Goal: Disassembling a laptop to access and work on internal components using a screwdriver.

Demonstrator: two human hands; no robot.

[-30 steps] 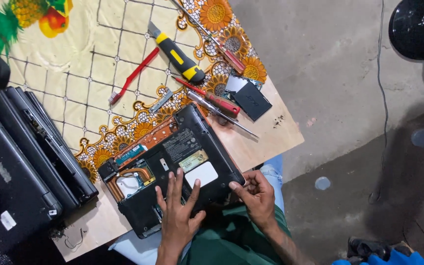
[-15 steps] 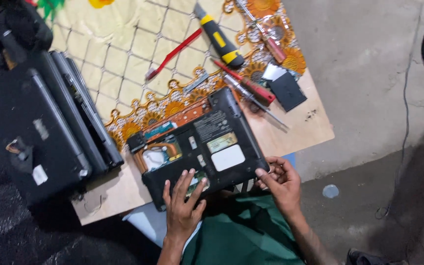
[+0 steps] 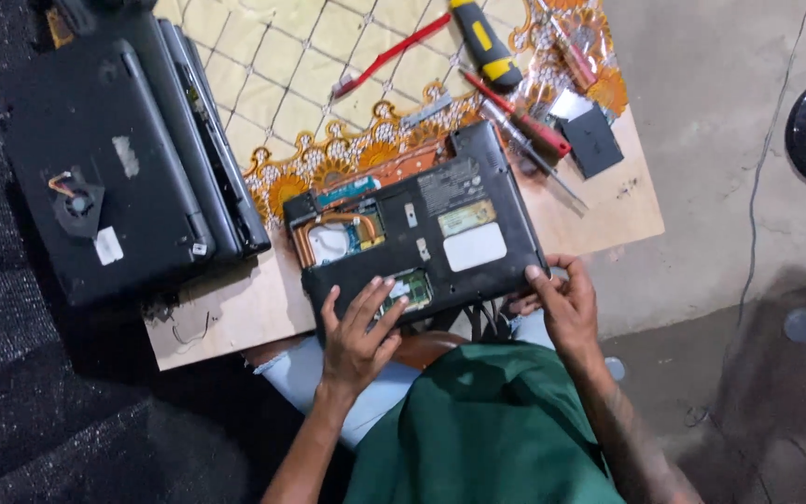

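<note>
i judge i'm mid-teardown, steadying the upturned open laptop base point(image 3: 417, 233) at the bench's point(image 3: 235, 313) near edge, left hand point(image 3: 358, 329) spread flat on its front rim by the exposed board, right hand point(image 3: 566, 303) pinching its near right corner, and next needs a careful, level lift.
</note>
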